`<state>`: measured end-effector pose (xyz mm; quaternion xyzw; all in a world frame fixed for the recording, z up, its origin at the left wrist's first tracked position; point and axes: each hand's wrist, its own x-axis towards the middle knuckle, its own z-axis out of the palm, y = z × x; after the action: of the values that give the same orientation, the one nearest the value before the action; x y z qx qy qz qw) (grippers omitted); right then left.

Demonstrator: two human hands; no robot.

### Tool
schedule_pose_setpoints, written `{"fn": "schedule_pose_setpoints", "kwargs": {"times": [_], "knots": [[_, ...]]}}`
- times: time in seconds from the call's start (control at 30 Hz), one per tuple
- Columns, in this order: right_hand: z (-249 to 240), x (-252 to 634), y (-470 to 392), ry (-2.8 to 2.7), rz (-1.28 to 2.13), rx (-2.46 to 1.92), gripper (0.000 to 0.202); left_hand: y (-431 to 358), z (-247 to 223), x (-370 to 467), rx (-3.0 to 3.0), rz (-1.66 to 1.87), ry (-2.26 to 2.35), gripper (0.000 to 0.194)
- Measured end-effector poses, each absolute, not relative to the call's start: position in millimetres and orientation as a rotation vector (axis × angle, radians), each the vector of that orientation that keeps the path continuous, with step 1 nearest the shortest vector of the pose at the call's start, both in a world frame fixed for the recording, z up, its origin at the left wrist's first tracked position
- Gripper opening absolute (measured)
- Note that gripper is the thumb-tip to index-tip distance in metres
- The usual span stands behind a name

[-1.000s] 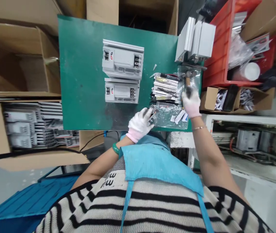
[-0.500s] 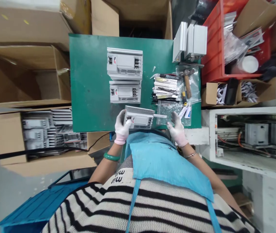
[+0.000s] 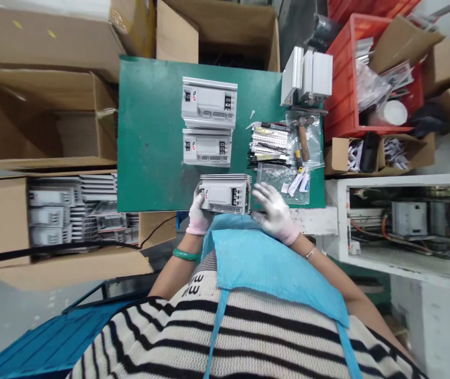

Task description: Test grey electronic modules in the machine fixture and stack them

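The held unit is at the near edge of the surface, the left hand's fingers gripping one end. The right hand, fingers spread, is also there; contact unclear. Mid-surface, two matching units; right side, one hammer. All three units bear red-and-black logos, illegibly small.

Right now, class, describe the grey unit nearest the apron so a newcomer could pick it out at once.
Find the green table, then its near edge by the blue apron. The grey unit there is between the left hand and the right hand. Unlike the two similar units behind it, it is held.
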<state>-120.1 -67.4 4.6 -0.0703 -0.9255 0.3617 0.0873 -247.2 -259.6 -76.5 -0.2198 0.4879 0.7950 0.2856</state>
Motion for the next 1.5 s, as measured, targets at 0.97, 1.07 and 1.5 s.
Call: {"fn": "schedule_pose_setpoints", "kwargs": {"times": [0.97, 1.07, 1.5], "knots": [[-81, -175, -15, -3.592, 0.309, -0.54, 0.055, -302, -84, -248, -0.991, 2.207, 1.111, 0.024], [-83, -171, -11, -3.592, 0.259, -0.571, 0.053, -301, -87, -249, -0.949, 2.208, 1.125, 0.025], [-87, -179, -12, -3.535, 0.466, -0.714, 0.037, -296, -88, -250, -0.805, 2.216, 1.163, 0.035]]}}
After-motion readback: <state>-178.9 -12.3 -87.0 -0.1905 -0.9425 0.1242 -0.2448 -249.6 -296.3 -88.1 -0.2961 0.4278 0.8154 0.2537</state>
